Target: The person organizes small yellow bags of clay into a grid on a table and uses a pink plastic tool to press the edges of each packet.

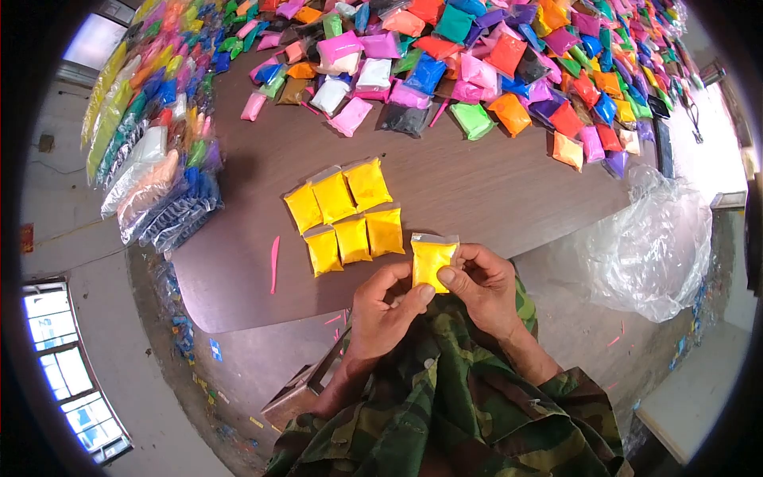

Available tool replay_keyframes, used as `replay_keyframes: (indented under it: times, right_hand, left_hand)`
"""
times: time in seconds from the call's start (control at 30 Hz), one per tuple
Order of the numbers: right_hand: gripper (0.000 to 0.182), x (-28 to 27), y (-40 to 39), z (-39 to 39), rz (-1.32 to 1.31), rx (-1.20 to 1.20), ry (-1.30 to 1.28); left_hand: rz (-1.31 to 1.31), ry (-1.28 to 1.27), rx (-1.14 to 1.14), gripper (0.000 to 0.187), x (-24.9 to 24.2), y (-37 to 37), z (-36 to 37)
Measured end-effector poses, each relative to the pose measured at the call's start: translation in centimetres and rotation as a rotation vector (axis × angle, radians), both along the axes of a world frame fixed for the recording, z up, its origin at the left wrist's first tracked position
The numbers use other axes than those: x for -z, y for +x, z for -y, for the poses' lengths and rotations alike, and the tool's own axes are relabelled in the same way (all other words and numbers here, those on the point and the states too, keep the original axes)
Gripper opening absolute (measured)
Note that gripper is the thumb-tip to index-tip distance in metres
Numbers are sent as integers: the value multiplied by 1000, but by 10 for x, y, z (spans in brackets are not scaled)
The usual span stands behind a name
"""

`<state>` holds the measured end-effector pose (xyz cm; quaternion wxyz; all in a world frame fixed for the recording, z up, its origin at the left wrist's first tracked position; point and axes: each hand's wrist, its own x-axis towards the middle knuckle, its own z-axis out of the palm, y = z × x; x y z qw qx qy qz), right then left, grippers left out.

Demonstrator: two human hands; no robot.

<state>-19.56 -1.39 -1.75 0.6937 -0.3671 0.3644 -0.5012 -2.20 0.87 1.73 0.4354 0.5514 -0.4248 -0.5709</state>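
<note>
Nearest the lens, at the bottom centre of the frame, is your camouflage jacket (477, 413), and just above it both your hands meet on one yellow packet (431, 262): your left hand (385, 310) pinches its lower left corner between thumb and fingers, and your right hand (485, 290) grips its right edge with the thumb laid across the front. The packet is held upright just off the near edge of the brown table (238, 270), to the right of the group of six yellow packets (346, 215) already laid in two rows at mid-frame. By my reading you are at the handling stage of a seventh packet, and the next move would call for setting it flat beside the lower row, keeping the grip light so the clear seal at the top does not crumple. Along the top of the frame lies the big heap of mixed-colour packets (493, 63), and at upper left a stack of bagged sets (151, 143); a crumpled clear plastic bag (652, 246) sits at the right. A thin pink strip (274, 264) lies left of the yellow rows. The fisheye rim cuts off the heap's far side, your forearms hide the packet's lower edge, and what the packets contain cannot be made out.
</note>
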Motion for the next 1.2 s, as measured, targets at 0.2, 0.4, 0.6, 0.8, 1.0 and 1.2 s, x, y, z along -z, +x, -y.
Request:
replay_keyframes:
  times: [0.2,0.4,0.6,0.8,1.0,1.2]
  right_hand:
    - [34,-11,3,2,42,-58,38]
    - [29,3,-1,0,2,-41,4]
    - [26,-4,0,0,-29,-77,-33]
    - [25,-11,5,1,31,-72,23]
    - [19,-5,0,1,-66,-61,-25]
    - [18,-4,2,0,-52,-63,-41]
  left_hand:
    - [37,-41,5,21,9,8,-4]
    - [-12,-32,16,20,1,4,0]
    - [-7,-14,40,19,5,11,-2]
    - [97,-151,-15,15,7,8,-4]
    - [-68,-50,-34,17,4,3,-2]
    - [26,-49,-27,21,11,10,-4]
